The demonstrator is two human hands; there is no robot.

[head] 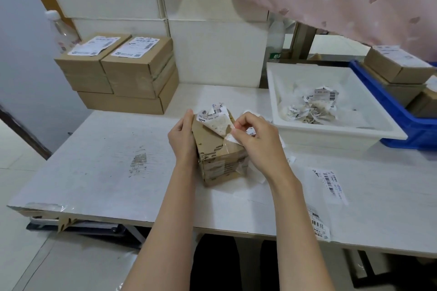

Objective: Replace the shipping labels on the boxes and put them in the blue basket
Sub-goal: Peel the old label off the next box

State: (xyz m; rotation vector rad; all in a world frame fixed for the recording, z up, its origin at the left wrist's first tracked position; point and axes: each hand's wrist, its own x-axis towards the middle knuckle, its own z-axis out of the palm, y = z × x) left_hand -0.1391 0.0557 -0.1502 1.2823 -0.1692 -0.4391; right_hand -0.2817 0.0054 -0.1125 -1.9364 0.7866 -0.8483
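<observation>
Peeling the old label from a box. The box [218, 156] stands near the middle of the bench [106, 168], tilted toward the person. The left hand [183, 138] grips its left side, thumb curled over the top edge, and steadies it. The right hand [254, 136] pinches a lifted corner of the old label [218, 123], fingers closed tight on the paper. Most of the label is already raised and folded back toward the far edge, and torn patches of paper remain on the cardboard. To do this step well, the pull should probably run low and slow along the box face, not straight up, so that the sheet comes away whole and does not shred further. The left hand ought to press firmly against the pull so the box does not slide. The grip is best renewed close to the peel line as the label lifts. Stuck remnants likely need picking off before a fresh label goes on. The white tray [279, 92], toward the far right of the bench, holds scraps [312, 106]. The blue basket [406, 123] touches its right side at the right edge and contains boxes. New labels [328, 184] lie near the front right edge. A stack [123, 73] waits at the far left corner.
</observation>
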